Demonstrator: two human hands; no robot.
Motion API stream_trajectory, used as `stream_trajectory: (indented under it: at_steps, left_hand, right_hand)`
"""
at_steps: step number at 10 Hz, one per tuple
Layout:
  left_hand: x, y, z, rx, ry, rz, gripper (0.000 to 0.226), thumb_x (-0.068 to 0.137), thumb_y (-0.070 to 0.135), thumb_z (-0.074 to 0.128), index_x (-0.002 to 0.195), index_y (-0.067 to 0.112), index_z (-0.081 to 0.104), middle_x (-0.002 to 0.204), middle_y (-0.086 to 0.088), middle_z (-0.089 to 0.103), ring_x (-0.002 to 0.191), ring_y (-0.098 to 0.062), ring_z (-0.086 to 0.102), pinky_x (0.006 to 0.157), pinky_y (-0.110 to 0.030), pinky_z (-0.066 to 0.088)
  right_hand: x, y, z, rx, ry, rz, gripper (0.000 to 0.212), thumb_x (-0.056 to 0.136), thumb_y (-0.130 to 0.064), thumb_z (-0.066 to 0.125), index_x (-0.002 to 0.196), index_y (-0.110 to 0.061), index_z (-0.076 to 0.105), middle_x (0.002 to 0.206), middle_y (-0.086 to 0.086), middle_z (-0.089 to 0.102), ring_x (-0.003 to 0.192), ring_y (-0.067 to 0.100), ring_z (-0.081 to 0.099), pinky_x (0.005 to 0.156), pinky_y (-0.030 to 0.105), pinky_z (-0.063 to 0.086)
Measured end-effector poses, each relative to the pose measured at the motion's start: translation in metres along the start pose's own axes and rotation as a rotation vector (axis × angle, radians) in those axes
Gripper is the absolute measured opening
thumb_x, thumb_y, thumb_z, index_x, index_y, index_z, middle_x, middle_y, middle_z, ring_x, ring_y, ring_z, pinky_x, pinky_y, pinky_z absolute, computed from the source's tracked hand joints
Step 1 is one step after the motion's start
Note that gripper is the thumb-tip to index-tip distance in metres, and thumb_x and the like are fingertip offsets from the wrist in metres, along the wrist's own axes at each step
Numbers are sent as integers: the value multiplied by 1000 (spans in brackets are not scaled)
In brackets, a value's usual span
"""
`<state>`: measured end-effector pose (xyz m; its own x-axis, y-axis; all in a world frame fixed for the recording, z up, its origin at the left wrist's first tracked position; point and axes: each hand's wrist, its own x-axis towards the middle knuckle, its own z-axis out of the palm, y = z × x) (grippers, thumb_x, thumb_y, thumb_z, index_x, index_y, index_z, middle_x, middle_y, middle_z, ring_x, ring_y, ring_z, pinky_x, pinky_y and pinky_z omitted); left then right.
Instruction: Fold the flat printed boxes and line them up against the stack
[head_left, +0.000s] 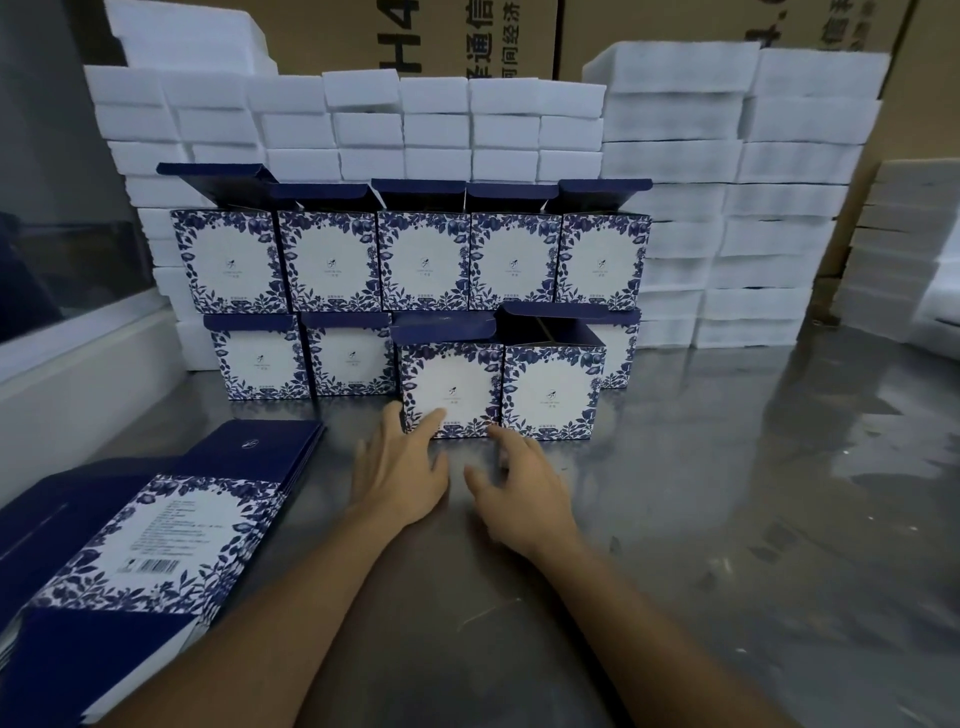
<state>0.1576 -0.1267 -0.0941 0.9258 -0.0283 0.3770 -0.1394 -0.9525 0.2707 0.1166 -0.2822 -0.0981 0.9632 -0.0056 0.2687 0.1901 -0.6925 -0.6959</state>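
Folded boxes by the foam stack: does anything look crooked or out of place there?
Slightly. The two nearest folded boxes stand forward of their row, not yet flush with the others. The left hand touches the left one's front; the right hand is beside it. I see no damage or spills.

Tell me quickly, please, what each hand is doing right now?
Left hand: open, fingertips touching the front folded box.
Right hand: open, fingers spread, holding nothing.

Left hand (402, 470) against folded box (451, 387), right hand (522, 486) beside, open-fingered
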Motion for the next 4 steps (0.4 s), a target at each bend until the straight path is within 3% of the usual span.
stream_trajectory:
  at_steps: [2, 3, 4]
  left_hand:
    - [6, 4, 5, 22, -6, 10, 55, 95, 38, 49, 148, 38, 33, 150, -13, 27, 124, -37, 45, 97, -44, 40]
    - [1, 4, 7, 65, 5, 8, 56, 96, 37, 47, 149, 32, 28, 147, -16, 32, 121, -35, 46, 95, -43, 40]
    - [-9, 7, 7, 84, 3, -41, 47, 96, 38, 44, 140, 21, 36, 135, -14, 44, 120, -32, 46, 96, -43, 38]
  right_hand:
    - [9, 7, -2, 285, 134, 75, 27, 91, -30, 64, 117, -25, 59, 114, -5, 64, 104, 15, 62, 95, 42, 51]
    - [10, 10, -5, 328, 183, 74, 5, 91, -25, 64, 92, -30, 62, 85, -14, 66, 81, -2, 62, 73, 18, 50]
    - [12, 10, -11, 406, 183, 67, 12, 90, -17, 64, 80, -24, 66, 70, -14, 66, 64, -7, 59, 59, 7, 43]
